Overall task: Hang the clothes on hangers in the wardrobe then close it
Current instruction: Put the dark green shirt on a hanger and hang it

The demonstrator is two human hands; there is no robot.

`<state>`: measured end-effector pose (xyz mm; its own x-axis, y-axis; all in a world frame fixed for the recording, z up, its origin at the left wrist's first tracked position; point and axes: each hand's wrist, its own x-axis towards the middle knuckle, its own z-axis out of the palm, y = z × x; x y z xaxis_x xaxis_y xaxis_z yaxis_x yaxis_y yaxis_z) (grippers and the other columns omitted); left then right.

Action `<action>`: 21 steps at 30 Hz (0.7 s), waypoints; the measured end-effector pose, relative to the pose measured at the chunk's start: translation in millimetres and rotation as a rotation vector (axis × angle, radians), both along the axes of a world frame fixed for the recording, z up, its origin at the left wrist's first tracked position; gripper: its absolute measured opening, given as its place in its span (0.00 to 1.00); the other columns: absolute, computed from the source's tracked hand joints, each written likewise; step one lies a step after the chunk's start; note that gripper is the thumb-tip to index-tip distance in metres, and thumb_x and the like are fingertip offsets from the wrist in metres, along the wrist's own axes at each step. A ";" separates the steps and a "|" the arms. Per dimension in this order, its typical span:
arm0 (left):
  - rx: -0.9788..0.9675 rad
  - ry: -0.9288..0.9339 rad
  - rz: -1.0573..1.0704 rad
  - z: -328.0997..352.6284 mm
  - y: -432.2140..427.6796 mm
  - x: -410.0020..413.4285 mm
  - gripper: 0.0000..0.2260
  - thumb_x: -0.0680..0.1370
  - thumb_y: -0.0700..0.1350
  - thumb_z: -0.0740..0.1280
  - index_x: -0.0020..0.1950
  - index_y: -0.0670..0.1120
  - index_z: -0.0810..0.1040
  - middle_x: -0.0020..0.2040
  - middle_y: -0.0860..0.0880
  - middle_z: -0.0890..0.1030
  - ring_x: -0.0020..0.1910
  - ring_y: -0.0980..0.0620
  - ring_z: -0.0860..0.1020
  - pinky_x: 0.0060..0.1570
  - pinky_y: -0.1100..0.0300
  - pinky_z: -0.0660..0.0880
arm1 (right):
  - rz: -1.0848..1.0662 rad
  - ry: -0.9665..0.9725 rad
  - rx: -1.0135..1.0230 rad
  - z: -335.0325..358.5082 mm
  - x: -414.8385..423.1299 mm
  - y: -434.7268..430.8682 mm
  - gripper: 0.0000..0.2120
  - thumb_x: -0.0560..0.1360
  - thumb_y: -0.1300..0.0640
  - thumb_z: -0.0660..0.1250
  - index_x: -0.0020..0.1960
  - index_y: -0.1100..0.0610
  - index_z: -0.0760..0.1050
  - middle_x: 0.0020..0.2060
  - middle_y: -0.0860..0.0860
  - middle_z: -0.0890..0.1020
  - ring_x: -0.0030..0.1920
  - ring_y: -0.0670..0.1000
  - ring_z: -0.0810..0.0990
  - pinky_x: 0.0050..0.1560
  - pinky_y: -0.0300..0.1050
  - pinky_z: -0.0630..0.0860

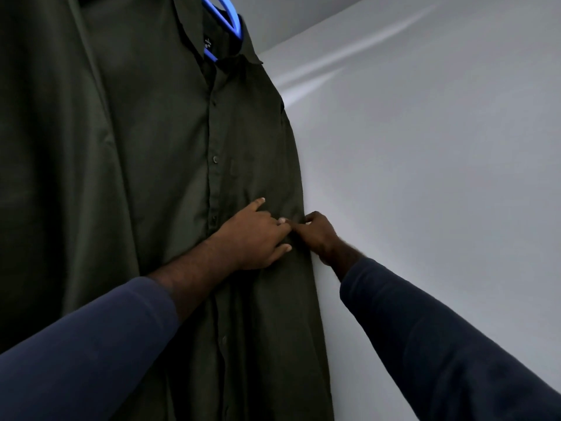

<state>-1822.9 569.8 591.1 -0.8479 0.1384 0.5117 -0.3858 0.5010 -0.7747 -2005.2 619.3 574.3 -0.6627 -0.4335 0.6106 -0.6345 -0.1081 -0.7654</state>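
The right hand (317, 233) is seen from the back, its fingers curled over the side edge of the shirt (170, 141) and nipping the cloth there, with one digit reaching left to meet a fingertip of the other hand. The left hand (256, 238) lies palm-down on the shirt front just beside it, fingers pointing right and close together, thumb stuck up and apart from them. It presses on the cloth and does not grip it. Both wrists are bare, and both forearms rise from the lower corners in a navy left sleeve (91, 344) and a darker right sleeve (440, 344).

The shirt is dark olive and hangs front-on, buttoned, its row of buttons (215, 159) running down just left of the left hand. Its collar sits on a blue hanger (232, 18) at the top. Inside the collar a small dark label (208, 43) carries pale marks too small to read.

Left of the shirt front hangs more dark cloth (39, 147); whether it is this shirt's sleeve or another garment I cannot tell. The shirt's right edge is against a pale grey panel (425, 153).
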 end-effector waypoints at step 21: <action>0.180 0.003 0.176 -3.0 -47.8 -17.3 0.22 0.79 0.58 0.59 0.71 0.49 0.69 0.70 0.44 0.70 0.67 0.45 0.70 0.67 0.50 0.63 | -0.720 0.502 -0.086 57.1 3.7 146.3 0.02 0.74 0.57 0.63 0.45 0.54 0.71 0.40 0.52 0.77 0.43 0.58 0.74 0.41 0.47 0.66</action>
<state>-1840.2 521.9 588.1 -0.8492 -0.1047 0.5175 -0.4816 0.5554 -0.6779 -2001.4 765.6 631.4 -0.4016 0.0470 0.9146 -0.8301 0.4032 -0.3853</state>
